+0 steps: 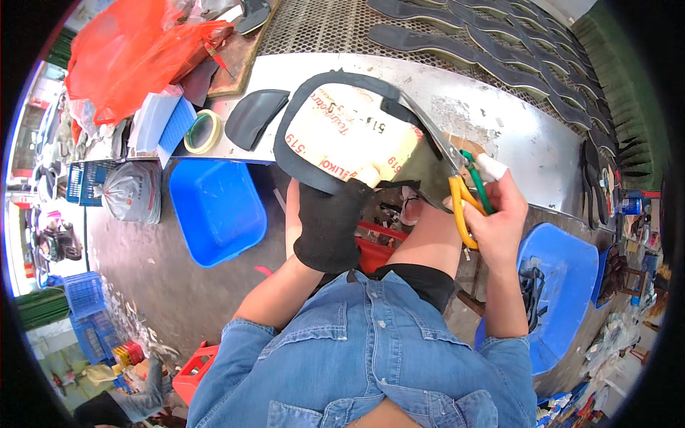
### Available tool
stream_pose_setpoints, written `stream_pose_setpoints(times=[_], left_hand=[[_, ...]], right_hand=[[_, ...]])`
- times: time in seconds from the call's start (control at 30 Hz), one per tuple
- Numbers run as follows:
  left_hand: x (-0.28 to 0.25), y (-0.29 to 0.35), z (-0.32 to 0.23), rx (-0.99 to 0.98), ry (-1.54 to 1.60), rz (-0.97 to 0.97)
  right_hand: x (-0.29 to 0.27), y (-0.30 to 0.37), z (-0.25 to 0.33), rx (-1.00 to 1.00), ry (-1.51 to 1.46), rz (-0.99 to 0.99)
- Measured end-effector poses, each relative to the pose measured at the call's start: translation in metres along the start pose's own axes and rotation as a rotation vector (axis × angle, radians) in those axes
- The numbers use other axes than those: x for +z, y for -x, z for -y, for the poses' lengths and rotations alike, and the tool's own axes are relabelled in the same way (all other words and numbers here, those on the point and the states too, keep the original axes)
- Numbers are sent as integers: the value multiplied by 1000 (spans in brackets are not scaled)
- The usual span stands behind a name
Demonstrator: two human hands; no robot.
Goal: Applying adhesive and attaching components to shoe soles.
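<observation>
My left hand (330, 222), in a black fingerless glove, grips the near edge of a flat piece. This piece has a cream printed board face (335, 132) and a dark rubbery border (291, 135). Its thumb presses on the board. A pair of scissors (464, 214) with one yellow and one green handle is in my right hand (503, 217). White wrapping covers one of that hand's fingers. The blades are spread, one along the piece's right edge and the other lower, near the left fingers. A dark strip of the border hangs at the right side; whether it is cut through I cannot make out.
A curved black piece (257, 119) and a tape roll (203, 133) lie on the bench at left, near a red plastic bag (128, 57). Rows of dark soles (428, 39) cover the mesh behind. Blue tubs stand at left (217, 214) and right (567, 267).
</observation>
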State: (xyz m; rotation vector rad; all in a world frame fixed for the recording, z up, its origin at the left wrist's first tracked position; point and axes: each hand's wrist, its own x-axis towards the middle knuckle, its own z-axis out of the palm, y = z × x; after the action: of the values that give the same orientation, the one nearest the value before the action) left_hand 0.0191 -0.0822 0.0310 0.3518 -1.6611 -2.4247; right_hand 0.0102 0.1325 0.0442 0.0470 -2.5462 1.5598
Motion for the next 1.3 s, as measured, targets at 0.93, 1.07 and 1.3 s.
stream_pose_setpoints(times=[0.93,1.07,1.3], left_hand=[[2,-4,-7,1,-7,64],[2,-2,-1,-28,-13,20],[2,-5,9,55,26,17]], right_hand=[[-15,-4,5,-483,464,-118],[-13,-3,3,-497,551,-133],[-18,0,4,-444,551,-125]])
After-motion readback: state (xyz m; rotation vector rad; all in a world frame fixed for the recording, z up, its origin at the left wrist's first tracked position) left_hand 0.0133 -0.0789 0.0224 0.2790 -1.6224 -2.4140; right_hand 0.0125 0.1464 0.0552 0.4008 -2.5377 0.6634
